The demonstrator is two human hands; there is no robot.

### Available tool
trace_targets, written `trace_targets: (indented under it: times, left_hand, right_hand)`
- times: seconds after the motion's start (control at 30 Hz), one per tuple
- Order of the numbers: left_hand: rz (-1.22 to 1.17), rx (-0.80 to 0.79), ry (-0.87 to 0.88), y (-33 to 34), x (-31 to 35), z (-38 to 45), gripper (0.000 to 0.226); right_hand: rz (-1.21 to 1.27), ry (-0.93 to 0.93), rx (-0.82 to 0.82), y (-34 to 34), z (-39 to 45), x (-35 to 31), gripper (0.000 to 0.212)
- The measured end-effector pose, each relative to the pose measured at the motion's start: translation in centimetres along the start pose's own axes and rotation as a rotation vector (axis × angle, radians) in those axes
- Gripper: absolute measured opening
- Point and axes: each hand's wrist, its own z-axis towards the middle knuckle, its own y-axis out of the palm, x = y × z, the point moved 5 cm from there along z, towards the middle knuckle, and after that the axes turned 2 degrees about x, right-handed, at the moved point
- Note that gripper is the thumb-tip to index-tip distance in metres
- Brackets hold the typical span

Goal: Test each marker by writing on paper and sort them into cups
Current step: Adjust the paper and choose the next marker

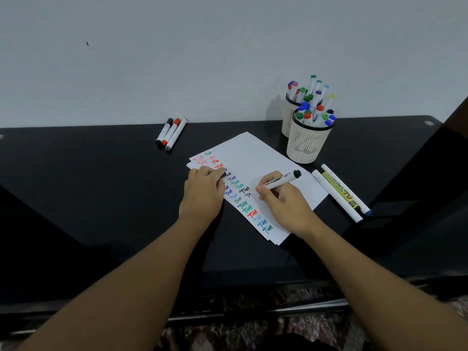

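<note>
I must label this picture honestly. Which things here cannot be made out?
Head view only:
- Marker tip: hidden behind the right hand.
- Black cap: mostly covered by the left hand.
- Rear cup: partly blocked by the front cup.
- Words on the paper: too small to read surely.

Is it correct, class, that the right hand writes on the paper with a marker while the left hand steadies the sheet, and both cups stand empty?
Not quite. The head view shows both cups full of markers; the right hand does write with a marker while the left hand steadies the paper.
</note>
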Motion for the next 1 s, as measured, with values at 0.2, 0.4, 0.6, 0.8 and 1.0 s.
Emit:
trace_targets:
  times: [0.2,0.4,0.6,0.8,1.0]
  left_hand:
    - [-0.010,0.004,-0.001,-0.04,0.05,-0.09,0.039]
    - [-0.010,0.007,-0.001,0.00,-0.04,-0.04,0.038]
    - [-0.017,0.012,-0.002,0.08,-0.11,-0.06,0.038]
    - [-0.018,0.012,-0.007,0.10,-0.13,0.02,0.038]
    - [-0.060,0.021,-0.012,0.16,-0.41,-0.10,0.036]
  right_hand:
    - [-0.024,-0.013,0.028,-0.04,0.20,0.15,0.007]
    - [-0.032,-0.013,0.026,-0.17,0.06,0.22,0.008]
    - [-0.036,-0.021,0.037,-0.14,0.19,0.19,0.006]
    - [-0.011,-0.018,0.052,-0.26,0.17,0.15,0.007]
    - [-0.038,-0.026,0.037,-0.07,0.21,0.14,0.006]
